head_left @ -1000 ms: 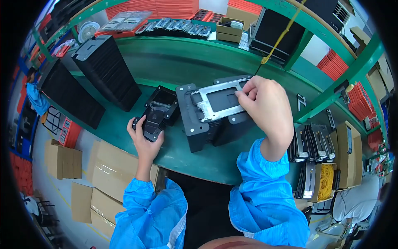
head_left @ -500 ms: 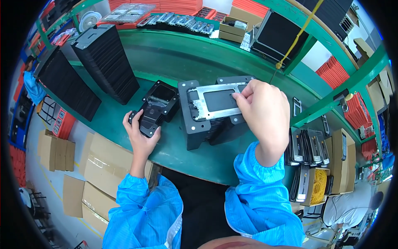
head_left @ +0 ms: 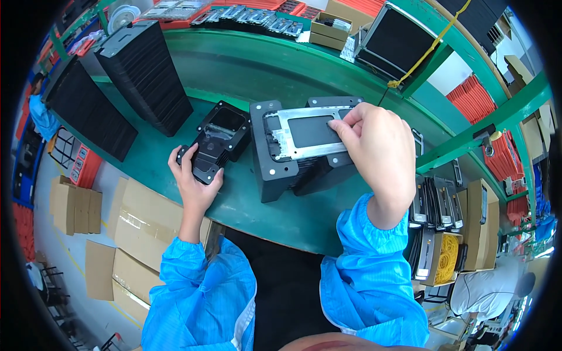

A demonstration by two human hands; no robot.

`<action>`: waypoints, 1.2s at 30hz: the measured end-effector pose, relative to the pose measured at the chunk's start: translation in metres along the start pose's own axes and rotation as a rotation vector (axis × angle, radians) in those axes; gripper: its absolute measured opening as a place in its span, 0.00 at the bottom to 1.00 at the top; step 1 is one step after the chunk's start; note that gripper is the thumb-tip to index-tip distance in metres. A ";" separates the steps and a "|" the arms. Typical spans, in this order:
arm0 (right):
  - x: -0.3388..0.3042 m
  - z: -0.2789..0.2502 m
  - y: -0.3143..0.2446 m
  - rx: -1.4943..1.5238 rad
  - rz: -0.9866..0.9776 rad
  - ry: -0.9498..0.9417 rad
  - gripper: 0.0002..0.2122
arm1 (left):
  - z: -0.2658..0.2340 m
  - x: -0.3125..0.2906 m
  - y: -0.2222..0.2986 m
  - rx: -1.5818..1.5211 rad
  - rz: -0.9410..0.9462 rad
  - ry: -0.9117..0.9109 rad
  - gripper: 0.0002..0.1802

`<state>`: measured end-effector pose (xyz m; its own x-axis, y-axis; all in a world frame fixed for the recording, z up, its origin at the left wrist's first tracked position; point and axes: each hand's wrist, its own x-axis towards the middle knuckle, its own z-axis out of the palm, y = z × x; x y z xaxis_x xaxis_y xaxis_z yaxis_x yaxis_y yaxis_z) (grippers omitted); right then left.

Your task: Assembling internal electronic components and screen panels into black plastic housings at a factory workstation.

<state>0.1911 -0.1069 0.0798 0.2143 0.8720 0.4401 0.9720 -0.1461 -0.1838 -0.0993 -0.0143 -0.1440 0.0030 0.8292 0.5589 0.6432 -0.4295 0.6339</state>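
My left hand [head_left: 198,182] is closed around the near end of a black plastic tray [head_left: 218,146], the top one of a short stack on the bench, with thumb and fingers on its two sides. To the right stands a taller stack of black trays [head_left: 268,169]. On its top lies a thin silver metal frame [head_left: 283,136] with a rectangular window. My right hand [head_left: 381,153] reaches over that frame's right part, thumb and fingertips pinched together at the window's edge. The hand hides the frame's right end.
Two tall stacks of black trays [head_left: 143,76] [head_left: 88,111] stand at the bench's far left. A shelf behind holds metal frames [head_left: 249,17] and a small carton [head_left: 331,32]. Dark parts [head_left: 436,202] and a box of yellow bands [head_left: 447,260] are at right. Cardboard boxes [head_left: 146,219] lie lower left.
The view has shifted slightly, so the stacks sit a little higher in the picture. Both hands keep their holds; the right hand stays pinched over the metal frame.
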 end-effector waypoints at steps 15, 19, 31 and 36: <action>0.008 0.004 0.016 0.137 -0.022 -0.036 0.13 | -0.005 0.013 0.026 -0.087 -0.018 0.001 0.49; 0.031 0.003 0.030 -0.042 -0.189 -0.030 0.19 | -0.054 0.055 0.099 -0.103 0.563 -0.009 0.50; 0.083 -0.006 0.034 -0.103 -0.148 -0.695 0.36 | -0.045 0.090 0.186 -0.100 0.875 -0.301 0.44; 0.081 -0.009 0.035 -0.110 -0.137 -0.647 0.36 | -0.038 0.090 0.193 -0.057 0.883 -0.277 0.45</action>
<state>0.2431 -0.0456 0.1166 0.0204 0.9854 -0.1692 0.9978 -0.0307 -0.0581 -0.0040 -0.0364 0.0494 0.6614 0.2454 0.7087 0.2817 -0.9571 0.0686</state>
